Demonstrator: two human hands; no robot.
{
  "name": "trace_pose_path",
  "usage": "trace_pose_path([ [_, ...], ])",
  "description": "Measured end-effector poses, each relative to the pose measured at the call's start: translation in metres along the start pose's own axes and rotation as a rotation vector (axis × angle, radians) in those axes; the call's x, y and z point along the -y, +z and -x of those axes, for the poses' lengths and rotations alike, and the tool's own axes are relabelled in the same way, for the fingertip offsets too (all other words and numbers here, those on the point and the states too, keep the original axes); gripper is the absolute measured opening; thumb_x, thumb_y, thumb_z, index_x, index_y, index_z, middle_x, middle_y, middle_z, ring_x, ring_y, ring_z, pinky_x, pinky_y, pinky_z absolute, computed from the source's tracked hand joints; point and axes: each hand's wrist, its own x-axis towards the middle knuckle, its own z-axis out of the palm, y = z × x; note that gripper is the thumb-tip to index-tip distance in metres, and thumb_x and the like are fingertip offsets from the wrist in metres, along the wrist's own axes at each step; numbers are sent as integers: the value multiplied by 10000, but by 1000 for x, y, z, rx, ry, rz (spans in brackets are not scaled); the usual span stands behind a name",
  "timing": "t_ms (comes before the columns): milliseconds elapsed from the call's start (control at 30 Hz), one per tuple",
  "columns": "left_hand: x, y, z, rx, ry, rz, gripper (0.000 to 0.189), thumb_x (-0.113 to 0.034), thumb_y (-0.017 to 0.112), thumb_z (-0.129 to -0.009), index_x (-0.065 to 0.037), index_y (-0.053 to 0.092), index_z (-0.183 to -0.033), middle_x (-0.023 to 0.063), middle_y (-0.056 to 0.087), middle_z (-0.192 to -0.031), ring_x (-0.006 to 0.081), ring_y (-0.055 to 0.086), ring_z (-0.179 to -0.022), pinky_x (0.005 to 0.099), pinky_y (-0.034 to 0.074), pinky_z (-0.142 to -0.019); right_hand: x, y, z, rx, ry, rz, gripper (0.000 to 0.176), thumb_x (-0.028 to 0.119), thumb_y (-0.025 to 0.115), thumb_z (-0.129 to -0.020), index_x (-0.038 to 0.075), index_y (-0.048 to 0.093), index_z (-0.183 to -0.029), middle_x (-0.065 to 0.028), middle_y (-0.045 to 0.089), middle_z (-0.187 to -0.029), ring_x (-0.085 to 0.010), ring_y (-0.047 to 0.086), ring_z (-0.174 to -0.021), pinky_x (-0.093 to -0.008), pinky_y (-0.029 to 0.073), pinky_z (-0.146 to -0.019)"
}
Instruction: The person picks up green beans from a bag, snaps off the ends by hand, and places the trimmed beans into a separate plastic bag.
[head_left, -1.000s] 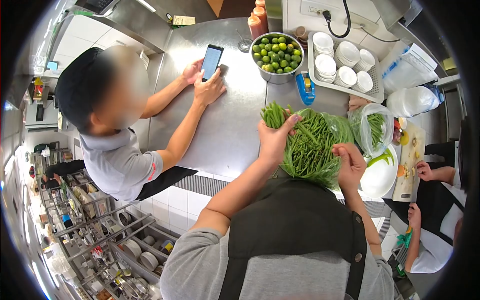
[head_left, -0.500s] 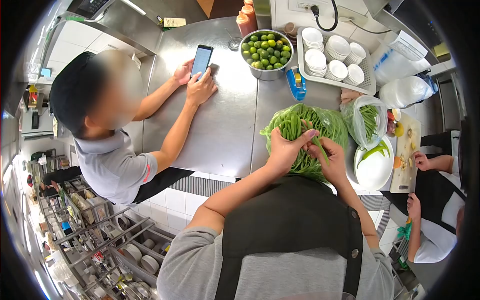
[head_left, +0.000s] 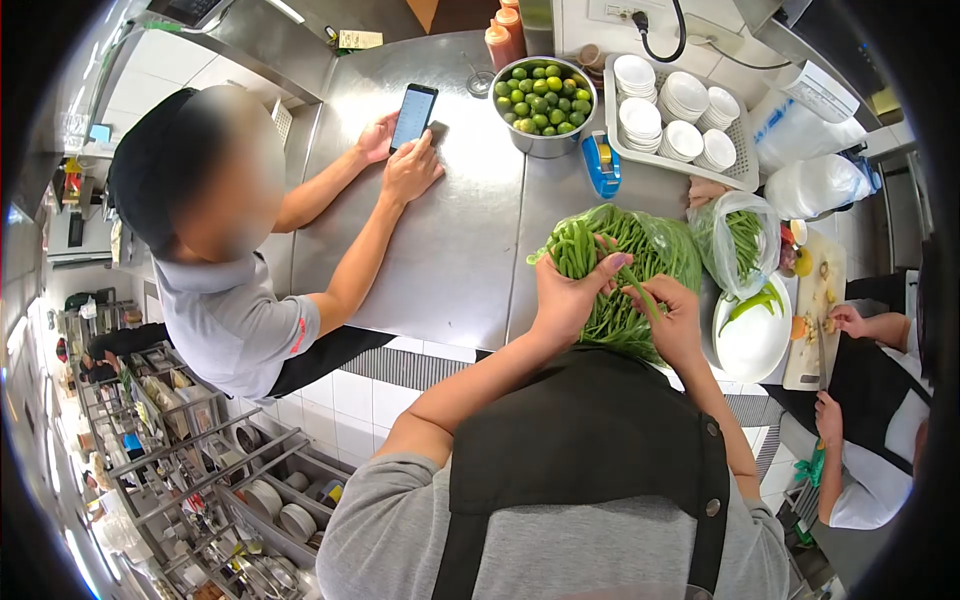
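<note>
My left hand (head_left: 566, 298) is closed around a bunch of green beans (head_left: 573, 248), their ends sticking up past the fingers. In my right hand (head_left: 674, 318), thumb and fingers pinch a single green bean (head_left: 641, 292) close to the left thumb. Both hands are over a large clear plastic bag (head_left: 684, 238) full of green beans, which lies open on the steel counter against my apron. To its right stands a smaller clear bag (head_left: 708, 245), also with green beans. A white oval bowl (head_left: 750, 345) beside it has a few long green peppers on its rim.
A steel pot of limes (head_left: 545, 143), a blue tape dispenser (head_left: 601, 165) and a tray of white bowls (head_left: 742, 180) stand behind the bags. One person at left holds a phone (head_left: 413, 117). Another works at a cutting board (head_left: 802, 375) on the right.
The view has shifted slightly, so everything sits a little further right. My right hand has moved slightly against the bean; my left keeps its bunch. The right-hand co-worker's hands have shifted at the board.
</note>
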Motion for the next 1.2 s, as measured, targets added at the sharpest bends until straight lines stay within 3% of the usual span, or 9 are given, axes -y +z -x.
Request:
trace_pose_path([
  [33,-1,1,0,-8,10,21,203,-50,784,-883,19,657,-1026,111,758,-905,77,625,-651,227,498,-562,4,-3,0,37,-9,51,151,83,632,-973,-14,734,-1027,-94,626,-790,-178,611,-699,-326,487,-661],
  [133,-3,-3,-3,-31,8,-12,224,-38,759,-900,40,637,-1070,167,755,-951,97,632,-699,229,488,-588,17,1,3,87,-101,30,164,73,593,-986,-14,721,-1039,-110,623,-805,-223,612,-721,-344,485,-676],
  [433,-4,-8,2,19,-2,-29,231,-34,758,-899,36,627,-1076,160,750,-954,131,689,-783,244,495,-599,22,-3,8,189,-40,-49,161,98,573,-964,-16,641,-873,-138,588,-792,-292,583,-756,-378,462,-709],
  [733,1,-6,-2,38,-222,123,268,-86,779,-884,-7,632,-1094,132,739,-961,85,546,-630,241,462,-581,50,-13,6,315,-216,25,176,121,577,-969,-5,639,-863,-126,573,-786,-301,569,-767,-388,455,-708],
  [967,25,-25,-16,45,-479,296,231,-151,737,-932,-34,639,-1106,50,706,-871,78,555,-652,243,485,-605,54,-3,17,564,-363,-90,99,99,636,-929,0,631,-930,-137,537,-831,-330,566,-798,-410,475,-730],
  [1067,20,-37,-22,61,-462,357,228,-187,728,-946,-54,641,-1109,30,693,-894,85,559,-658,250,501,-616,42,-2,9,449,-287,-38,117,105,667,-904,-7,659,-938,-141,564,-851,-335,588,-809,-423,484,-738],
  [1200,7,-49,-19,71,-359,427,290,-172,714,-951,-82,602,-1203,56,707,-1006,152,665,-818,315,574,-722,8,-8,0,408,-126,348,130,128,704,-882,-2,709,-883,-143,587,-861,-339,611,-826,-435,492,-748],
])
